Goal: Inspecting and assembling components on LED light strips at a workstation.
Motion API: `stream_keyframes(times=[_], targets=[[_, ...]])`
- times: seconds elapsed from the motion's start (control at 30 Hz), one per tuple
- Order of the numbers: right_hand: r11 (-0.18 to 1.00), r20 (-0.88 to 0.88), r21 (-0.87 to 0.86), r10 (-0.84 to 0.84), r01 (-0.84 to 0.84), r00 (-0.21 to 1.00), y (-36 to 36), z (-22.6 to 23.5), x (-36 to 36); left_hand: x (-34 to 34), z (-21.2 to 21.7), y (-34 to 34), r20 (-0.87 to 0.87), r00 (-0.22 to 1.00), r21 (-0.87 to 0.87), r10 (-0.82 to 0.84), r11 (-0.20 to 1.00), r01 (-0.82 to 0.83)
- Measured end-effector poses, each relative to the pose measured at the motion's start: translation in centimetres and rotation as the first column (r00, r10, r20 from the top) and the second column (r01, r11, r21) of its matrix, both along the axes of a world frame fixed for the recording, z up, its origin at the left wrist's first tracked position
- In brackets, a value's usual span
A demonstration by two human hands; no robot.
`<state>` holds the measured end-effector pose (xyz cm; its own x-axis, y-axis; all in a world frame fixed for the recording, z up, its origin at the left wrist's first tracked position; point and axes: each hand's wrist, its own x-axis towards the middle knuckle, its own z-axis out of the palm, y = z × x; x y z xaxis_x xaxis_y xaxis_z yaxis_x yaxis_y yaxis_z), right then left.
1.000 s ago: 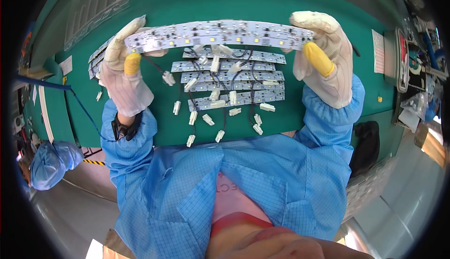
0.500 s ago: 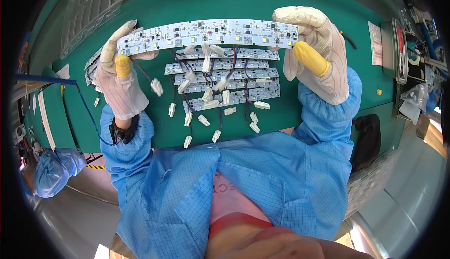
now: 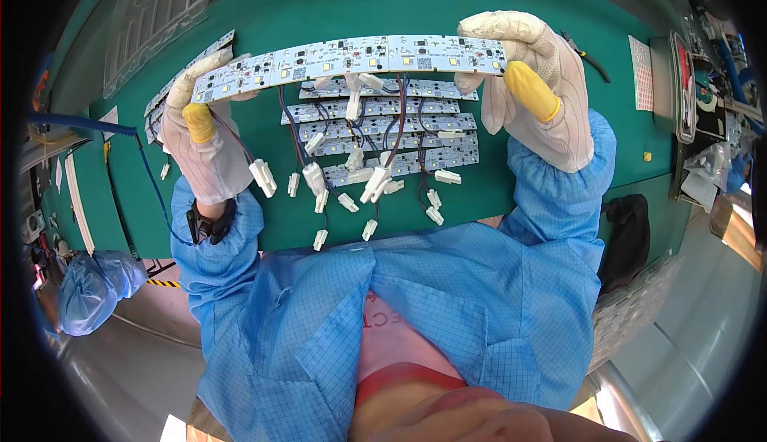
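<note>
In the frame's upper middle, the circuit-board strip (image 3: 331,60) is pinched at its ends by the left hand (image 3: 204,145) and the right hand (image 3: 557,94); probably light, stiff yet fragile, it is best held by its edges.

The long circuit board (image 3: 331,58) now sits farther left, its left end lower, and its surface looks sharp instead of blurred as a second ago. Its white connectors (image 3: 262,178) hang lower in view. The right hand (image 3: 543,82) has shifted left with it, baring more of the pliers (image 3: 598,68), and more of the left-side boards (image 3: 222,44) shows past the left hand (image 3: 209,122)
</note>
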<state>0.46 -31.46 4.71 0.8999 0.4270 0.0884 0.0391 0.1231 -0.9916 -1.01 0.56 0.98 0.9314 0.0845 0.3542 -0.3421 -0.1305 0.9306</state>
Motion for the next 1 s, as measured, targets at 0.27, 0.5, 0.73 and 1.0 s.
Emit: stream_keyframes(times=[0.27, 0.5, 0.73, 1.0], targets=[[0.404, 0.613, -0.718, -0.021, 0.567, 0.790, -6.9, -3.7, 1.6, -2.3, 0.4, -1.3, -0.097, 0.992, 0.001, -0.081, 0.997, 0.082], [-0.228, 0.599, -0.798, -0.203, 0.558, 0.774, -11.5, -7.4, 0.2, -3.0, -0.2, -2.8, 0.006, 0.962, 0.336, -0.272, 0.907, 0.254], [0.305, 0.574, -0.755, -0.120, 0.580, 0.810, -3.0, -4.5, -1.0, -3.3, 0.4, -1.8, 0.018, 0.899, 0.401, -0.437, 0.827, 0.394], [0.129, 0.552, -0.834, 0.154, 0.537, 0.820, -0.3, -4.8, -0.5, -2.9, 0.8, -2.2, 0.121, 0.851, 0.560, -0.511, 0.743, 0.366]])
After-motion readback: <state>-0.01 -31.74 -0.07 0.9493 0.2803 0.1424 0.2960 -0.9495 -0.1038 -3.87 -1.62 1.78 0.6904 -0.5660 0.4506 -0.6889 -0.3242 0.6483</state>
